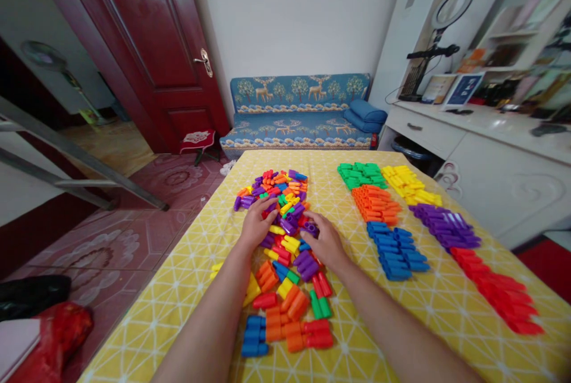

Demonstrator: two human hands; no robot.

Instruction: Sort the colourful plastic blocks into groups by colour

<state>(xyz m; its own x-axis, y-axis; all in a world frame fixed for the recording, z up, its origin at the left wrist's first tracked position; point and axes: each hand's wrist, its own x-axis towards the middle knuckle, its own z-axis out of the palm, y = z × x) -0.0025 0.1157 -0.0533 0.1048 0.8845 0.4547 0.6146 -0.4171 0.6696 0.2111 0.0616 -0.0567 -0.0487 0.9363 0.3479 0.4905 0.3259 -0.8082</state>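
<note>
A mixed pile of bullet-shaped plastic building blocks [292, 246] in several colours runs down the middle of the table. My left hand [257, 223] reaches over the far part of the pile, its fingers stretched out and apart, touching blocks with no clear hold on any. At the pile's right edge, my right hand [325, 240] has its thumb and fingers around a purple building block [311, 228]; the fingertips are partly hidden. More purple blocks [291, 221] lie between the two hands. Nearest me, blue [255, 335], orange and red blocks lie close together.
To the right, blocks lie grouped by colour: green [361, 175], orange [375, 204], blue [396, 250], yellow [411, 185], purple [446, 226] and red [495, 291]. A patterned yellow cloth [178, 311] covers the table. Beyond stands a blue sofa [294, 124]; a white cabinet [491, 169] is at right.
</note>
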